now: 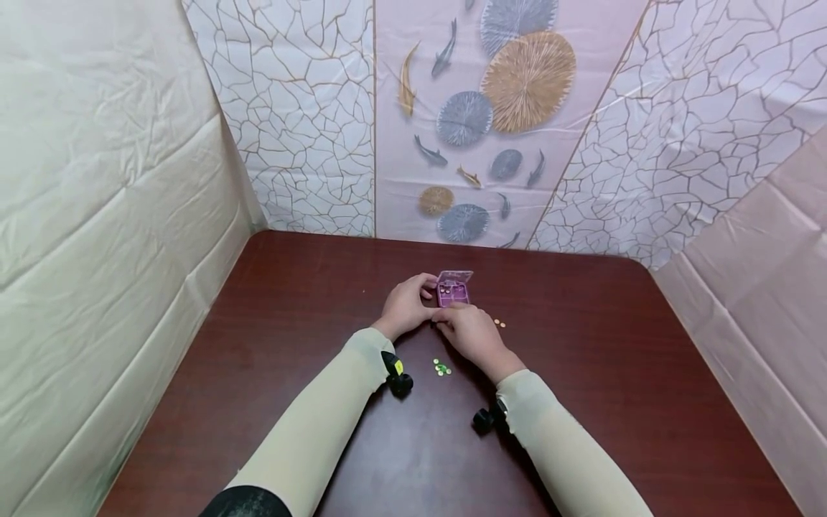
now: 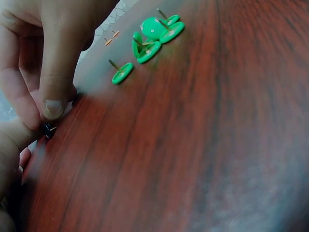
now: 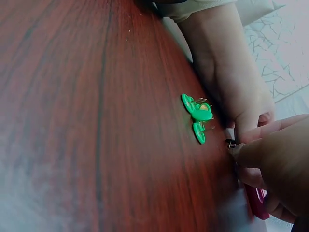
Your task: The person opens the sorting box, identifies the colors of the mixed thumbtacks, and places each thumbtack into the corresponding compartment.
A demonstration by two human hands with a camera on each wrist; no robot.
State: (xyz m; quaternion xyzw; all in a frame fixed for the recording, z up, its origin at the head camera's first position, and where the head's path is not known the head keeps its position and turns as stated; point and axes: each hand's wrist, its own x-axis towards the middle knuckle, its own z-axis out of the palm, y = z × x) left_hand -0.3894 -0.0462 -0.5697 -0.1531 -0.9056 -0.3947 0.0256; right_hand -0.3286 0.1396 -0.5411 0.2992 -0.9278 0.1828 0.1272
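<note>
A small purple compartment box (image 1: 453,299) stands on the table with its clear lid raised. My left hand (image 1: 405,307) holds the box's left side, index finger at the back corner and thumb along the front. In front of the box my right hand (image 1: 477,336) pinches a black thumbtack (image 3: 231,143) between thumb and fingertips, right beside the left thumb. The left wrist view also shows this black tack (image 2: 49,130), its pin pointing out. A few small tacks (image 1: 444,289) lie in a back compartment; the right fingers hide part of the box front.
Several green thumbtacks (image 1: 442,369) lie in a cluster nearer the body, mostly pins up, one with white dots (image 2: 152,29). Two orange tacks (image 1: 502,325) are to the right of the box. The dark red table (image 1: 310,309) ends at patterned cloth walls (image 1: 310,143).
</note>
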